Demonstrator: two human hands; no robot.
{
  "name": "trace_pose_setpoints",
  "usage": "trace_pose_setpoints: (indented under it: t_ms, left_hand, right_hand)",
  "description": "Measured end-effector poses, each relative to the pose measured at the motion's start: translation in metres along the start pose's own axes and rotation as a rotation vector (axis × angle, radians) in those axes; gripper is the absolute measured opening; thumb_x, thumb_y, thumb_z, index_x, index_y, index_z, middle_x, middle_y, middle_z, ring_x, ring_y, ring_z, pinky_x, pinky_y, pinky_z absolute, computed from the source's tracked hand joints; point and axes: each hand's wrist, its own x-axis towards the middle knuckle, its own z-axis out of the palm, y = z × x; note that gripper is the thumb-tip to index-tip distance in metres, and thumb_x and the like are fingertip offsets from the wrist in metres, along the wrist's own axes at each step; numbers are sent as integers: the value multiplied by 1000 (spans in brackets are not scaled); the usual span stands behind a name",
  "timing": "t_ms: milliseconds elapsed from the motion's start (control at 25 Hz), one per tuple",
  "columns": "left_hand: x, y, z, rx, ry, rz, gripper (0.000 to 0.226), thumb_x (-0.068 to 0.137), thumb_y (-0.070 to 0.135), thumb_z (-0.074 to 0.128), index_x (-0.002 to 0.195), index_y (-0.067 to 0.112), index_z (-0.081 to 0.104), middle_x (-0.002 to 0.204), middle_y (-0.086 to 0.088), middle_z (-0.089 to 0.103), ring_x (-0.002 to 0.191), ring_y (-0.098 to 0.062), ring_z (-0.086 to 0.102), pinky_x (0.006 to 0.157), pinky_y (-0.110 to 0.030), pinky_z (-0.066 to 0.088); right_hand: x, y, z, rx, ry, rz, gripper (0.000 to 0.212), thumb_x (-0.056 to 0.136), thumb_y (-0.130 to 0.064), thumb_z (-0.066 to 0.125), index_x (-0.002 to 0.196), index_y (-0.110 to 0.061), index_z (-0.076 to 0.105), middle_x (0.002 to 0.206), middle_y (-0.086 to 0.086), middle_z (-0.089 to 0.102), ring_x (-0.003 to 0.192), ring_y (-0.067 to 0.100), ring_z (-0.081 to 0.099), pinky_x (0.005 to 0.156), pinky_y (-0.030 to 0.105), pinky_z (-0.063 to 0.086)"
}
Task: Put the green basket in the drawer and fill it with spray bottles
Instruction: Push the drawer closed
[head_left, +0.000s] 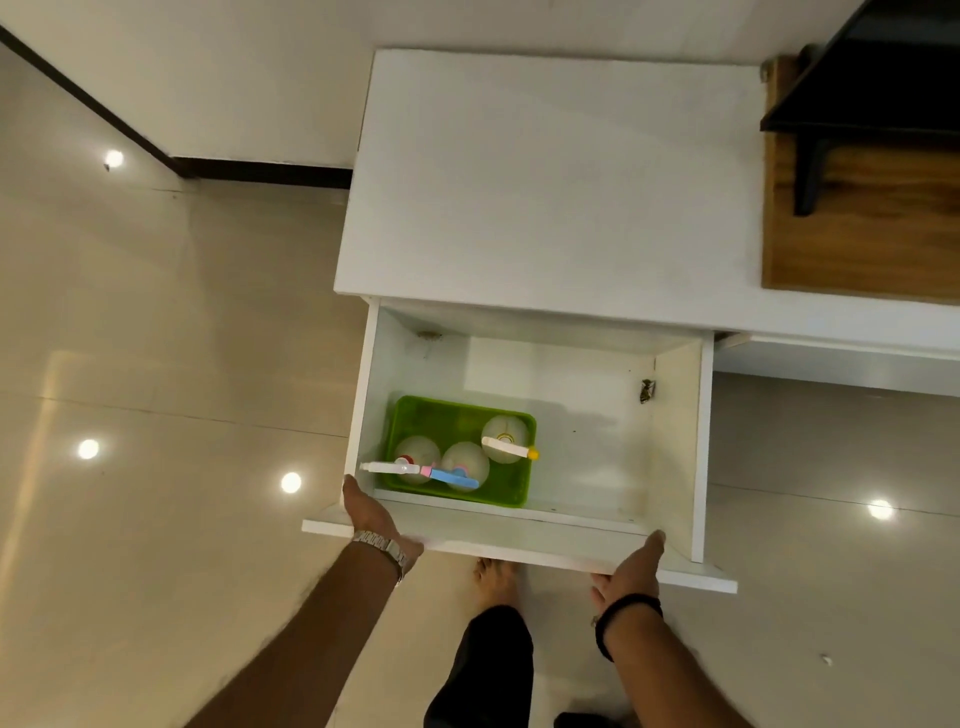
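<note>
I see my left grip (371, 512) lying flat, fingers straight, on the left end of the pulled-out white panel drawer (680, 426), the green rectangular plastic basket (457, 408) in its front-left corner holding three upright round pale spray bottles (467, 456), and my right grip (631, 566) pinching the front panel, thumb on top.

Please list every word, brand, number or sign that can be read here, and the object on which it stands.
No text can be read.
Spray bottles in the green basket: seen from above, no legible label.
Wristwatch on the left hand: too small to read.
</note>
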Motion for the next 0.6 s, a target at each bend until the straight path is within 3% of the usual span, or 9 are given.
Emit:
trace_pose_setpoints:
  t_ms: [120, 240, 360, 480, 600]
  left_hand:
    - [-2, 9, 16, 26, 40, -17, 88, 78, 79, 46, 152, 32, 30, 161, -5, 29, 141, -36, 37, 110, -56, 39]
    - [-2, 21, 33, -10, -15, -23, 95, 79, 77, 48, 157, 35, 16, 167, -3, 11, 150, -37, 22, 109, -56, 42]
    - [-6, 31, 59, 22, -78, 20, 92, 79, 76, 50, 156, 32, 23, 164, -6, 19, 147, -38, 29, 111, -57, 39]
    - [-10, 41, 84, 104, -139, 89, 89, 81, 76, 49, 153, 28, 31, 159, -11, 30, 142, -38, 36, 112, -54, 38]
    - [-14, 53, 104, 160, -196, 106, 90, 84, 76, 44, 155, 24, 28, 157, -17, 31, 138, -38, 40, 109, -47, 41]
  right_hand:
    - [0, -18, 15, 6, 57, 13, 94, 83, -82, 28, 142, -10, 42, 133, 18, 57, 108, 34, 56, 100, 46, 42]
    - [-1, -41, 33, 2, 68, -21, 91, 85, -79, 30, 141, -8, 43, 130, 20, 58, 96, 32, 53, 92, 44, 43]
    - [-4, -65, 51, 8, 45, -115, 82, 89, -72, 35, 138, -7, 46, 128, 18, 60, 95, 30, 56, 95, 43, 45]
    - [-11, -90, 70, 19, 0, -166, 75, 91, -68, 37, 138, -10, 46, 129, 15, 61, 111, 32, 61, 104, 45, 44]
    - [-17, -113, 89, 27, -23, -204, 75, 91, -66, 36, 142, -11, 41, 136, 13, 56, 117, 33, 59, 106, 44, 41]
